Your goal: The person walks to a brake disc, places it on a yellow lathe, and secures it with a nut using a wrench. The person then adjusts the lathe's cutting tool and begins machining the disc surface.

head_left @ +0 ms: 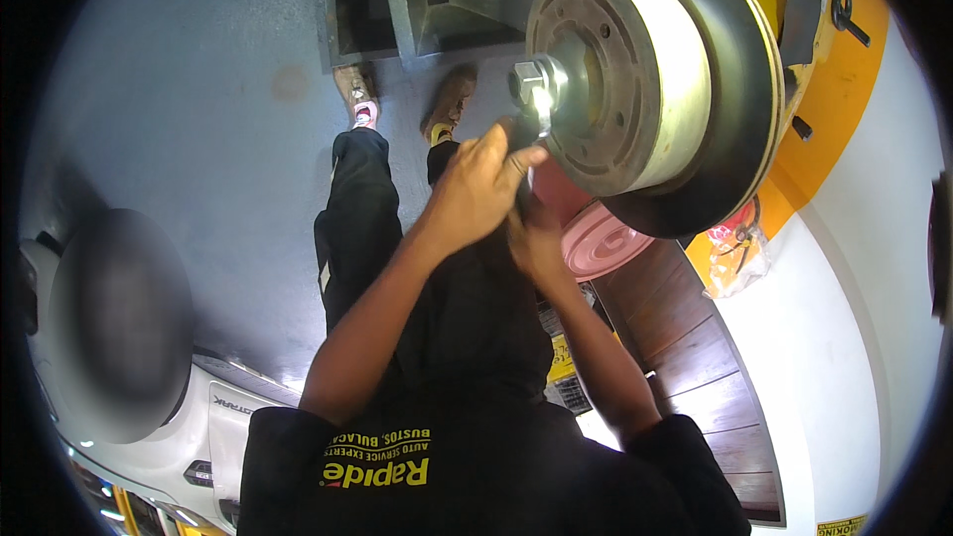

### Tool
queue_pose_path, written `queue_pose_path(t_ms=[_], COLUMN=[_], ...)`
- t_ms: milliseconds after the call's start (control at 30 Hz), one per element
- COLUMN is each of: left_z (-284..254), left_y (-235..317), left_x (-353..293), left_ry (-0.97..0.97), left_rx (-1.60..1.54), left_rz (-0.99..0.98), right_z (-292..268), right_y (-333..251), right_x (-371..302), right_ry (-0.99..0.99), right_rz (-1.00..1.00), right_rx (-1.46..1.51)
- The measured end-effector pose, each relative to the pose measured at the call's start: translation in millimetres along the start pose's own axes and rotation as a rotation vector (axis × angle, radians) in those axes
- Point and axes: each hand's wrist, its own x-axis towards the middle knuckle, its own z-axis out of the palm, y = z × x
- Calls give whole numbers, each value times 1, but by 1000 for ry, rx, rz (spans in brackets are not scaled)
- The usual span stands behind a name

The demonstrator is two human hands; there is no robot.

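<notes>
Left hand (478,184) wrapped around dark-handled silver metal tool (522,133), beside silver hexagonal metal nut (528,77) fronting round grey-black metal disc assembly (660,79). Right hand (537,241) lower, blurred; grip unclear. Likely 2-handed nut work; next move calls for steady hold.

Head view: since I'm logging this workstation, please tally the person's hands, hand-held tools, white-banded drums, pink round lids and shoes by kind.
Hands: 2 (left hand, right hand)
Hand-held tool: 1
White-banded drum: 1
Pink round lid: 1
Shoes: 2
Total: 7
</notes>
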Motion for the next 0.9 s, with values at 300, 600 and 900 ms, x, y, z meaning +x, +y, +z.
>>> queue_pose_path(t_ms=[300, 600, 900], left_z=[17, -9, -19], left_y=[-48, 66, 71], left_x=[32, -35, -16], left_ry=[206, -142, -170], left_rx=[44, -292, -660], left_rz=[199, -208, -321], right_z=[93, -120, -187], right_y=[38, -75, -131], right_x=[130, -94, -75], right_ry=[139, -330, -486], right_rz=[-335, 345, 412], right_rx=[327, 75, 362])
